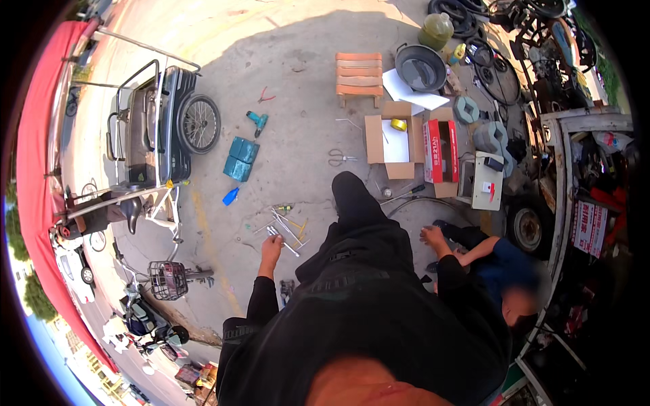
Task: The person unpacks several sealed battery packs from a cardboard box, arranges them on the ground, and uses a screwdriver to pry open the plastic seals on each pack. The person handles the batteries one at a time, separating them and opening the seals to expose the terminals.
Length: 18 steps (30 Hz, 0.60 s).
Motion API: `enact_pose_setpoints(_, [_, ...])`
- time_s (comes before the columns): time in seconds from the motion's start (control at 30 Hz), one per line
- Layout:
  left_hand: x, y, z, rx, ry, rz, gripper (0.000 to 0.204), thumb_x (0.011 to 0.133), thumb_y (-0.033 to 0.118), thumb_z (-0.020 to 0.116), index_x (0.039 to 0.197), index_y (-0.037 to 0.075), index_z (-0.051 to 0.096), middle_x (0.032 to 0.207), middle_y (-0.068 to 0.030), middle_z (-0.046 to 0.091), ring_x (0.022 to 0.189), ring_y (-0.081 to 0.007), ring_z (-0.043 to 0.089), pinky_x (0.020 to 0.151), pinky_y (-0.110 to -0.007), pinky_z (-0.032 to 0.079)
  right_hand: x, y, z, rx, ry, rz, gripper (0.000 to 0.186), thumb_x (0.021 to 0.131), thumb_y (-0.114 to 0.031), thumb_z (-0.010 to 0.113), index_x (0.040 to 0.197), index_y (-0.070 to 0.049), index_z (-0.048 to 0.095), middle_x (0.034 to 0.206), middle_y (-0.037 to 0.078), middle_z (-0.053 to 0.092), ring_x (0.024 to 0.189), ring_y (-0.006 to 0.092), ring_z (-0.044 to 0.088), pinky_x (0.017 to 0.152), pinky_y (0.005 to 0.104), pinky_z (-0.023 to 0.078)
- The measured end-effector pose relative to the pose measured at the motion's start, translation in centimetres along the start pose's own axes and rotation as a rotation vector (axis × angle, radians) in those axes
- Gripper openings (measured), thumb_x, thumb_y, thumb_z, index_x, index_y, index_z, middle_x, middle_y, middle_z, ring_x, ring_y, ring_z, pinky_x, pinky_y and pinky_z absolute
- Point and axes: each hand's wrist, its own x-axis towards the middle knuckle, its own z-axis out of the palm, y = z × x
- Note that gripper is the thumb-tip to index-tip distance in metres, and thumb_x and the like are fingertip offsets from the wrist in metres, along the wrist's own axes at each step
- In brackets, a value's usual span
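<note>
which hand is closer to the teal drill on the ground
Left. The left hand is at the loose tools, below the teal drill in the picture; the right hand is farther off, right of the bent knee.

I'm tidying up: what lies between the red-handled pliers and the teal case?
A teal power drill lies between them, as the head view shows.

Tools [287, 228] on ground [291, 149], left of boxes [399, 171]
</note>
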Motion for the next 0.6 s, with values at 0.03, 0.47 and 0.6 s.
enact_pose_setpoints(0.03, [0.3,0.2,-0.9,-0.032,-0.01,-0.03,0.04,0.099,0.027,0.06,0.115,-0.008,0.068,0.098,-0.0165,0.074,0.084,-0.0234,0.072,0.076,-0.035,0.056,0.6,-0.2,1.8,0.03,-0.033,0.05,0.03,0.097,-0.023,0.062,0.116,-0.001,0.067,0.085,0.006,0.069,0.069,0.0185,0.067,0.056,0.0342,0.047])
enact_pose_setpoints(0.47, [12.1,6.7,-8.4,0.301,-0.379,-0.363,0.038,0.098,0.025,0.063,0.113,-0.009,0.068,0.095,-0.0133,0.073,0.083,-0.0209,0.07,0.075,-0.034,0.058,5.5,1.2,13.5,0.068,-0.022,0.238,0.018,0.092,-0.016,0.064,0.084,0.0,0.066,0.077,0.008,0.066,0.064,0.0189,0.063,0.054,0.0339,0.047])
enact_pose_setpoints(0.6, [22.8,18.8,-10.4,0.436,-0.378,-0.256,0.037,0.099,0.027,0.061,0.113,-0.007,0.069,0.094,-0.0132,0.073,0.082,-0.0208,0.071,0.076,-0.034,0.056,10.5,-13.3,18.2,0.187,0.01,0.276,0.03,0.094,-0.019,0.063,0.111,0.005,0.069,0.092,0.012,0.072,0.073,0.021,0.069,0.063,0.0332,0.052])
